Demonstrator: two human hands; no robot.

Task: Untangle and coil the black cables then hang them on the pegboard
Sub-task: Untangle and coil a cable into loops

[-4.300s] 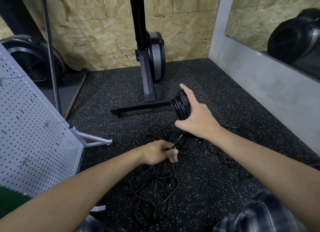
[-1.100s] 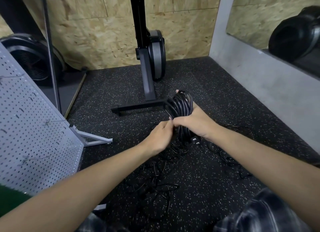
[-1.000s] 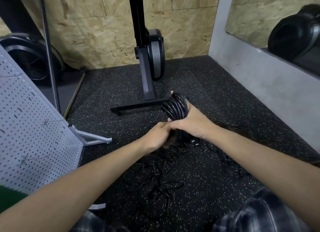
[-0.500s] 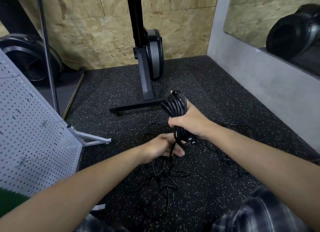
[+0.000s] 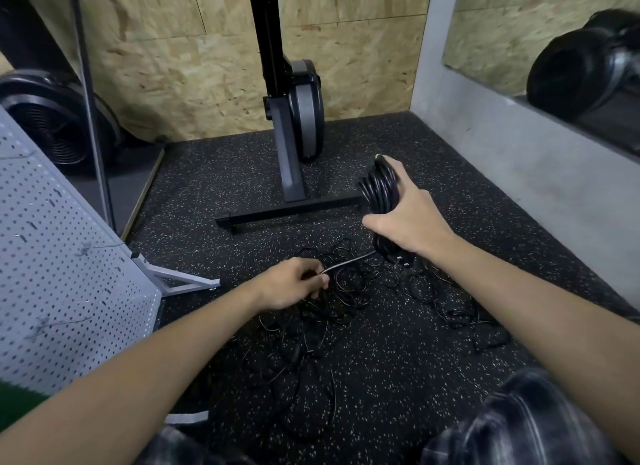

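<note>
We're in a gym, folks: speckled black rubber floor (image 5: 398,378) beneath the left hand (image 5: 291,284), a rowing machine (image 5: 306,111) stood upright just beyond the right hand (image 5: 408,218), a fan flywheel (image 5: 52,128) far off left, wall mirror (image 5: 519,31) on the right, chipboard walls (image 5: 166,66) behind.

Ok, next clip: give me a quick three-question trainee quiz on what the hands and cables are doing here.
1. True or false: the right hand grips a coil of black cable.
2. What does the left hand pinch? A) a strand running to the coil B) a screwdriver C) nothing
3. Fill in: the loose tangle lies on the speckled ____.

Key: 1 true; 2 A; 3 floor.
</note>
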